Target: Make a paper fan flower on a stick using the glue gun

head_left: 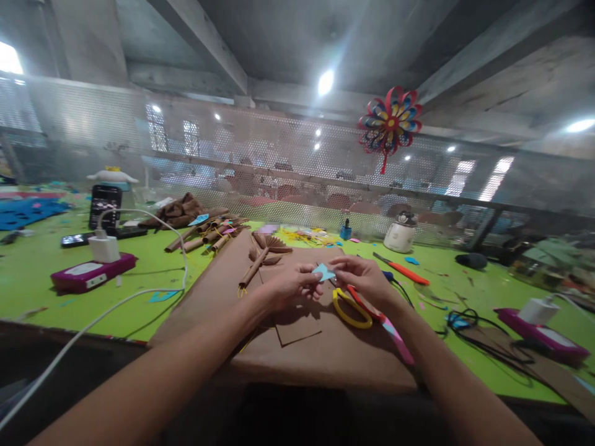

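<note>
My left hand (292, 286) and my right hand (361, 277) meet over a brown paper sheet (297, 347) on the green table (139, 297). Between their fingertips they pinch a small light-blue paper piece (323, 271). Both hands have the fingers closed on it. Just under my right hand lie scissors with yellow and red handles (351, 308). A brown paper fan on a rolled stem (260, 257) lies left of my hands.
Rolled brown paper tubes (204, 235) lie at the back left. A phone (105, 206), a white charger on a magenta box (95, 269) with a cable sit left. An orange-handled cutter (402, 269), a white pot (400, 234), black cables (469, 328) and another magenta box (543, 341) sit right. A pinwheel (389, 122) hangs on the mesh.
</note>
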`<state>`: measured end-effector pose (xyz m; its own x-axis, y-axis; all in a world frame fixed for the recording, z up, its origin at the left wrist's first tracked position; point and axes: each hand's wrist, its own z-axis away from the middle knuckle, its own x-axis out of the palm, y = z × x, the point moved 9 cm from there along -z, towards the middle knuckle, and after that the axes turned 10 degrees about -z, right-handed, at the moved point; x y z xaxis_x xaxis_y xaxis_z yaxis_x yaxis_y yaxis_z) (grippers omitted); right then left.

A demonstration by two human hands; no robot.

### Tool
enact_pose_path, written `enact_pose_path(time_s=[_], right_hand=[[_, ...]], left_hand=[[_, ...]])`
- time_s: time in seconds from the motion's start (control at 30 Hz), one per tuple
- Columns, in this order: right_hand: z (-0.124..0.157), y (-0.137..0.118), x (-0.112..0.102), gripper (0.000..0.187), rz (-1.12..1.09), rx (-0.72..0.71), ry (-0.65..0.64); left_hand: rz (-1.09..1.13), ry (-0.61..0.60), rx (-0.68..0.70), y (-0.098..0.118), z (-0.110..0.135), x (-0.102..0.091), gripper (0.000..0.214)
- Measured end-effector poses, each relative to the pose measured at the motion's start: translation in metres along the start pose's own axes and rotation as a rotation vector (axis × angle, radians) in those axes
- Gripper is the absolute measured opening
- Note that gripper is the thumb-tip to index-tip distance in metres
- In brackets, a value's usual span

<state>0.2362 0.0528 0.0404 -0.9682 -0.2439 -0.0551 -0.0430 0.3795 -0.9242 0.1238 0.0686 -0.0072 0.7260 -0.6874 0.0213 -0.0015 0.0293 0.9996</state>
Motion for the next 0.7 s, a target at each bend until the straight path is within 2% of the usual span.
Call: enact_pose_path(time_s=[0.13, 0.27, 0.33, 0.47, 0.7], right_hand=[[0.011, -0.013, 0.010, 0.021, 0.017, 0.045, -0.234], [0.020, -0.016, 0.020, 0.027, -0.023, 0.075, -0.394], [0.022, -0.014, 0.025, 0.028, -0.043, 0.091, -0.433], [0.018, -0.008, 0.026, 0.021, -0.075, 0.086, -0.391], [0.012, -0.003, 0.012, 0.013, -0.035, 0.083, -0.248]], left_hand=[[0.052, -0.127, -0.041, 0.000, 0.005, 0.012, 0.023], [0.043, -0.194, -0.056, 0.001, 0.009, 0.019, 0.021], [0.027, -0.217, -0.055, 0.002, 0.009, 0.022, 0.021], [-0.018, -0.264, -0.034, 0.005, 0.011, 0.027, 0.021], [-0.043, -0.336, -0.011, 0.007, 0.014, 0.032, 0.021]])
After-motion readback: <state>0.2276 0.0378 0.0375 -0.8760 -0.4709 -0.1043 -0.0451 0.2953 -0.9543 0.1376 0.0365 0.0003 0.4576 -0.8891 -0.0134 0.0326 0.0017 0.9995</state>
